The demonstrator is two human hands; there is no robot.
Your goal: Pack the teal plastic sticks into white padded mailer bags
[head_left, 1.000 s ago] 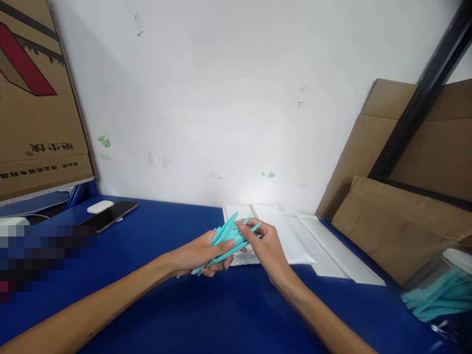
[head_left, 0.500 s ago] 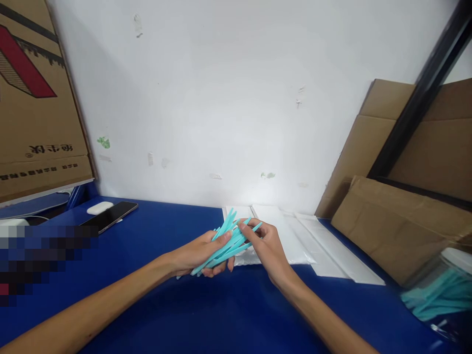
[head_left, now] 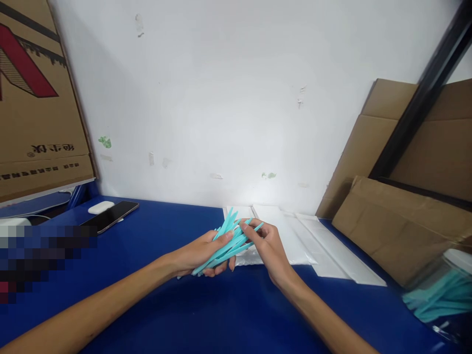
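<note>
your left hand [head_left: 201,254] grips bundle of turquoise strips [head_left: 238,241] above table [head_left: 236,314]; its thumb sits higher than second ago, baring more near strips (bundle stays held). right hand [head_left: 267,246] pinches narrow at far tips.

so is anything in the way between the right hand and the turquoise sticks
Nothing visible: the right hand has its thumb and fingers at the upper ends of the turquoise sticks. The left hand grips them lower down, and the flat white packets lie behind, not between.
</note>
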